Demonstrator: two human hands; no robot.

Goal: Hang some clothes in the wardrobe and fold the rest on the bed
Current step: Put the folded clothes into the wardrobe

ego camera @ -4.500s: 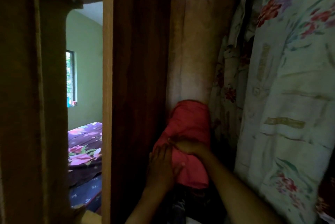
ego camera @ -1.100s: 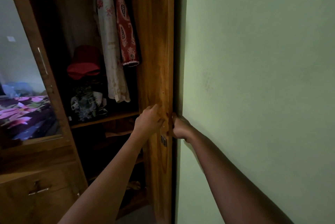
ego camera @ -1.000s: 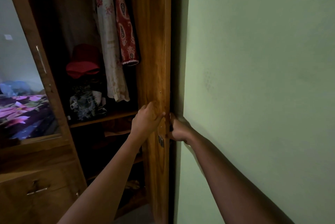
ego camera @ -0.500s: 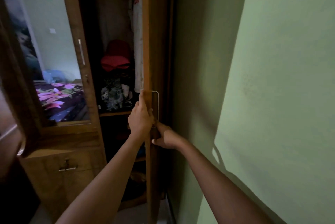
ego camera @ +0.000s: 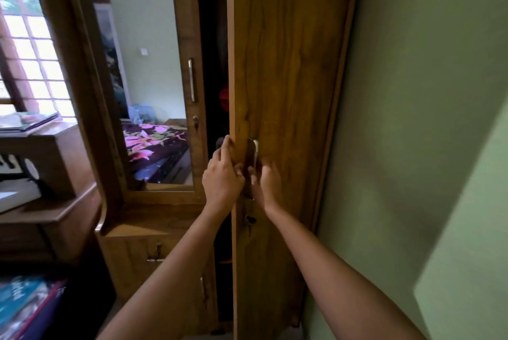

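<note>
The wooden wardrobe door (ego camera: 286,70) stands almost closed, leaving a narrow dark gap (ego camera: 215,64) on its left. My left hand (ego camera: 222,174) grips the door's free edge, with the index finger lying up along it. My right hand (ego camera: 265,183) is on the door's face with its fingers curled at the lower part of the metal handle (ego camera: 255,150). A sliver of the red folded garment (ego camera: 224,97) shows through the gap. The hanging clothes are hidden behind the door.
The left wardrobe door carries a mirror (ego camera: 145,70) that reflects the bed's purple floral sheet (ego camera: 154,147). Drawers (ego camera: 154,254) sit below it. A wooden desk (ego camera: 41,202) with books stands at the left, and a green wall (ego camera: 426,119) is close on the right.
The door has swung further towards closed, hiding most of the wardrobe's inside. My right hand has risen from below the handle to it. My view has shifted left.
</note>
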